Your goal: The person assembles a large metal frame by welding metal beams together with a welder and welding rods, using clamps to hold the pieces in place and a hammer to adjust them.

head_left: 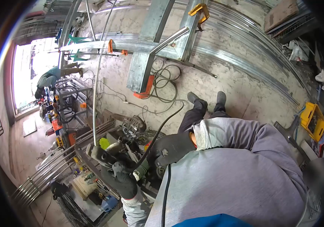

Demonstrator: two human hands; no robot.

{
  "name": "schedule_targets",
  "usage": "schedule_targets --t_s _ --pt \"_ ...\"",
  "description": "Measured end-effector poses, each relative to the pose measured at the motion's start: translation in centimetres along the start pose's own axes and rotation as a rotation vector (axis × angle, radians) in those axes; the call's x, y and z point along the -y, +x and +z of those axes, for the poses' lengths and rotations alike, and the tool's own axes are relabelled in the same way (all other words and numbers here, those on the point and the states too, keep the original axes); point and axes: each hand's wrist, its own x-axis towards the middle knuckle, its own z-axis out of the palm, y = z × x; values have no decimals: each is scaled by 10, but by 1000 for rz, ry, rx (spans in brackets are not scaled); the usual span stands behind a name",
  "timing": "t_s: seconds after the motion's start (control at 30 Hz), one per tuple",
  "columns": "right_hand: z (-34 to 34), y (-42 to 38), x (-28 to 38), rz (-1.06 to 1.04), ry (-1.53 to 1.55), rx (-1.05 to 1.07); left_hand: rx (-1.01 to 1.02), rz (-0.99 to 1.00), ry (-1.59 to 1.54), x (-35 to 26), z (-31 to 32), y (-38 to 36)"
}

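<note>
My left hand [123, 181], in a dark glove, is at the lower centre, fingers curled against a dark object I cannot make out. My right hand [174, 149], also gloved, is closed to its right, over the edge of the cluttered bench. What it grips is hidden. Between the hands lies a green cylindrical piece [142, 170] with a pale end. Up from there curves a dark cable [158, 130]; another black cable [165, 193] hangs below my right hand. Left of them are a grey metal part [98, 153] and a bright green piece [104, 143].
Metal tubes [37, 185] lie at the lower left. Steel beams [143, 68] with an orange clamp [200, 13] stand ahead. Coiled hose [167, 77] lies on the floor. A yellow crate [313, 121] is at right. Another person [50, 79] bends near the bright doorway.
</note>
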Motion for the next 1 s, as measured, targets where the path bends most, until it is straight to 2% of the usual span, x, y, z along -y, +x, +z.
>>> schedule_targets --t_s 0.07,0.13,0.17,0.23,0.27,0.33,0.37,0.47,0.53,0.67,0.77,0.83,0.93,1.0 --pt "3 2 1 -5 48 -4 -14 -19 -67 6 -4 -7" --pt "4 2 -2 -120 18 -19 214 57 194 9 12 -25" --pt "4 -1 -2 -118 23 -19 216 52 195 22 12 -38" --pt "6 -10 -2 -32 -130 -58 119 187 626 47 10 -64" --pt "8 -9 -10 -30 -121 -53 120 177 630 48 10 -68" --pt "9 -3 -28 -287 -343 -6 148 -137 530 39 14 -66" --pt "10 -4 -30 -286 -342 -6 189 -203 526 35 15 -61" --pt "12 -8 -29 -259 -301 -62 250 -198 514 26 23 -56" --pt "13 -12 -27 -131 -206 -154 239 -148 546 31 25 -54" --pt "8 -15 -20 -169 -174 -168 217 -74 551 33 27 -53" --pt "7 -11 -25 -156 -249 -50 227 -140 497 28 28 -53" --pt "14 -7 -39 -285 -457 -76 246 -149 493 24 28 -51" --pt "21 -6 -52 -200 -321 -95 260 -129 498 27 27 -51" --pt "25 -4 -61 -252 -352 -106 256 -100 507 28 27 -51"
